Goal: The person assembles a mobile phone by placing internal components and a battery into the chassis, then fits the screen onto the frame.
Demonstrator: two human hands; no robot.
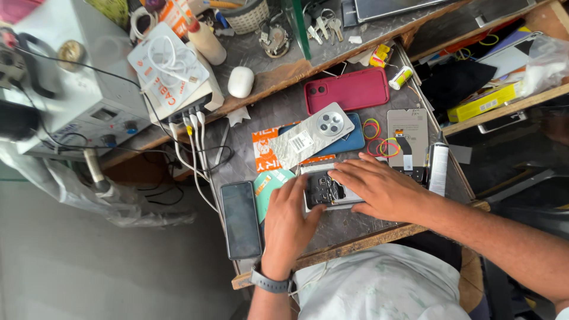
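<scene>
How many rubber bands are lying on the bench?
4 at least: a yellow rubber band, a red rubber band, a multicoloured pair beside it, overlapping. More may be hidden on the shelf.

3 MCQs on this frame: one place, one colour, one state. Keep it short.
1. Where is the black phone?
A. left of the left hand
B. on the upper shelf
C. under the red case

2. Colour of the phone case lying above the silver back cover?
A. green
B. red
C. white

3. State of the phone under both hands?
A. sealed
B. boxed
C. opened, internals exposed

Answers: 1 A, it lies at the bench's left edge beside that hand. 2 B, plainly red. 3 C, its internal parts show between the left hand and right hand.
</scene>
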